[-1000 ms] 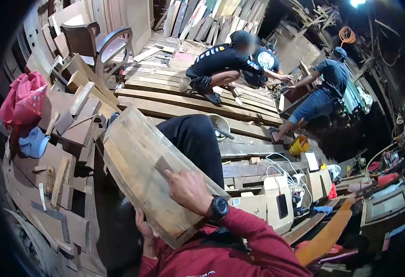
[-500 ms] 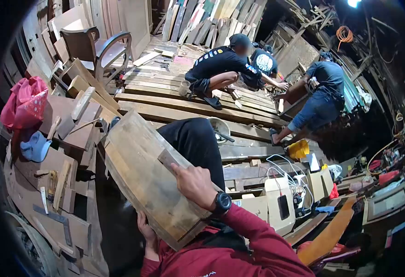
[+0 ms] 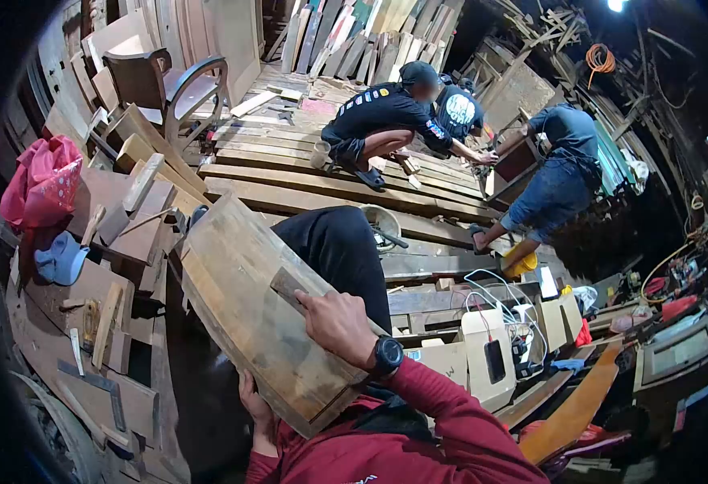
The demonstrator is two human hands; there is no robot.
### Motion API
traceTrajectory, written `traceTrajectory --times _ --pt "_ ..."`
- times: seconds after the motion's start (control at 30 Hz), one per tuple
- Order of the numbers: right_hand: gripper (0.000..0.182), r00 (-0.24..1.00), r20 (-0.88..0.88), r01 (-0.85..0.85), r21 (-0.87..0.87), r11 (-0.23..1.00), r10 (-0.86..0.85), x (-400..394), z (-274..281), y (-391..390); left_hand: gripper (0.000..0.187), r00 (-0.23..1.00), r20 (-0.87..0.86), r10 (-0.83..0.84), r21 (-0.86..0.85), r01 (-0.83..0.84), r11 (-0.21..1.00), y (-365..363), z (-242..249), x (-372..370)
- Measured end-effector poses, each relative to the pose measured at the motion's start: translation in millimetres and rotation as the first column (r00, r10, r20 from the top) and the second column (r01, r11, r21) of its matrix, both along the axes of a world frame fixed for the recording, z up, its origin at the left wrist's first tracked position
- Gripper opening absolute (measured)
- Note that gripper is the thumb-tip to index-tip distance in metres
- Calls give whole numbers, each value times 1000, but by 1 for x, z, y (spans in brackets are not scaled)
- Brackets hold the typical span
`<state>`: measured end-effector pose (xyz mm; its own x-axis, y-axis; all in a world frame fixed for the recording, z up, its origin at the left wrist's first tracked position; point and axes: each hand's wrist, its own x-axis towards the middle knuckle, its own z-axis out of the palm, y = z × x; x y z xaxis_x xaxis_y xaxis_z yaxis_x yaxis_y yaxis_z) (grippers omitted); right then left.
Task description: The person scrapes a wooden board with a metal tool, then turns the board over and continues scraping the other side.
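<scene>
A wooden panel (image 3: pixel 245 302) with a framed edge lies tilted across my lap, its face smudged with pale and dark patches. My right hand (image 3: pixel 339 327) is on that face, fingers closed on a flat brown strip (image 3: pixel 288 288) that lies against the wood. Whether the strip is a sanding block or a scraper cannot be made out. At the panel's lower left edge, my left hand (image 3: pixel 257 407) grips it from the side, part of the fingers hidden beneath. A dark watch is on my right wrist.
On the left bench (image 3: pixel 128 266) lie a carpenter's square (image 3: pixel 116 395), wood pieces, a blue cloth (image 3: pixel 62 258) and a pink bag (image 3: pixel 43 181). Right of me are a phone (image 3: pixel 495 361), cables and boards. Ahead, several people work near a bucket (image 3: pixel 382 222) and an armchair (image 3: pixel 180 89).
My right hand and the brown strip have shifted slightly up and left over the panel. The person at the far right has bent lower, and the crouching person reaches further right.
</scene>
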<state>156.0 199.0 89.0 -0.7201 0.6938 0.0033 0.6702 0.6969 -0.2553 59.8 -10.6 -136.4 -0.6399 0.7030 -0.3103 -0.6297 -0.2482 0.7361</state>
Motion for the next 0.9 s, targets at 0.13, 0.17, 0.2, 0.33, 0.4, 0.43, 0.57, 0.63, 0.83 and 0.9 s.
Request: traceTrajectory --times 0.13,0.17,0.2,0.33,0.4,0.43,0.57,0.63,0.83,0.9 --pt "35 999 13 -36 -10 999 36 3 -5 -16 45 1000 -7 11 29 -10 1000 4 7 3" --pt "34 999 18 -46 -18 999 46 3 -4 -21 44 1000 -18 10 18 -10 1000 4 14 4" --pt "30 998 40 -47 -13 999 48 5 3 -25 44 1000 -28 11 8 -11 1000 4 19 4" --pt "28 999 -40 -22 24 999 23 -2 -10 -16 43 998 65 20 32 -22 999 4 19 4" --pt "29 997 -78 -23 66 998 28 -2 -16 -6 42 1000 -18 12 62 -10 998 6 13 2" --pt "30 994 -98 -29 89 996 38 -4 -17 -3 43 1000 -1 27 51 -27 998 7 10 2" --pt "32 999 48 -26 19 999 25 -2 12 -6 45 997 64 42 56 -46 997 10 38 6" --pt "34 1000 7 0 15 1000 0 1 9 -1 45 999 36 19 59 -21 998 8 28 6" --pt "33 995 99 9 9 1000 -10 2 19 -13 45 994 86 62 14 -63 998 2 10 9" --pt "35 1000 24 -8 20 1000 7 -5 1 -6 45 997 70 43 28 -45 999 5 22 5"
